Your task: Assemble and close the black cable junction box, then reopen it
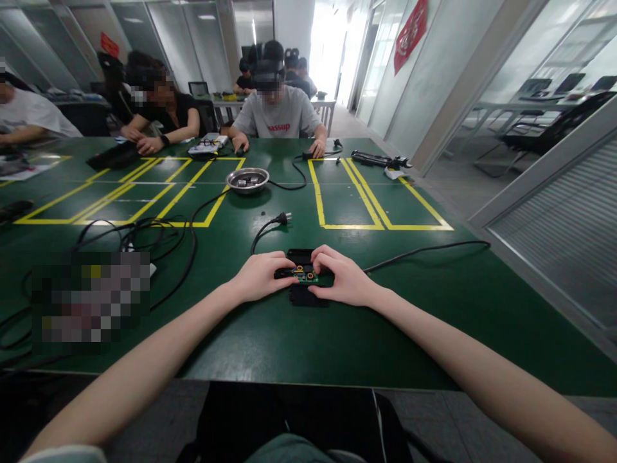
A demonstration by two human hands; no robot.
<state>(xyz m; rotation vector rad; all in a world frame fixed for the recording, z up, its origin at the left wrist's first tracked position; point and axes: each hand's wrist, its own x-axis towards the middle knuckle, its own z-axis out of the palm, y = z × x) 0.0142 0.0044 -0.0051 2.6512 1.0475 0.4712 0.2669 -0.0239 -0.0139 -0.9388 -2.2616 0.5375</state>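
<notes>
Green and glossy, the worktop [241, 344] fills most of what I see from where I stand, with a seated person's forearms reaching over its near edge. The landmark is a small green circuit board [307, 277] with copper-coloured ring coils, between that person's two hands.

Just nearer than the board lies a flat black casing piece [307, 297]. At the board's left end, the left hand [263, 276] is narrowed to a pinch, holding that end between thumb and fingertips. At its right end, the right hand [343, 275] is curled, its thumb by the nearer casing piece and its fingertips at the far corner of the board; I cannot tell whether it grips. Just beyond the board sits a second black casing piece [299, 254].

Well left of the board are a blurred-out item [91, 299] and loops of black cable [144, 228]. Right of it, a black cord [429, 248] runs across the worktop. Beyond it and slightly left is a black plug [283, 219]; farther that way, a round metal bowl [247, 190] holds silvery parts.

Farthest beyond the board, past yellow tape outlines [354, 227], a co-worker in a grey T-shirt [277, 116] sits facing this way, with others seated to the left.
</notes>
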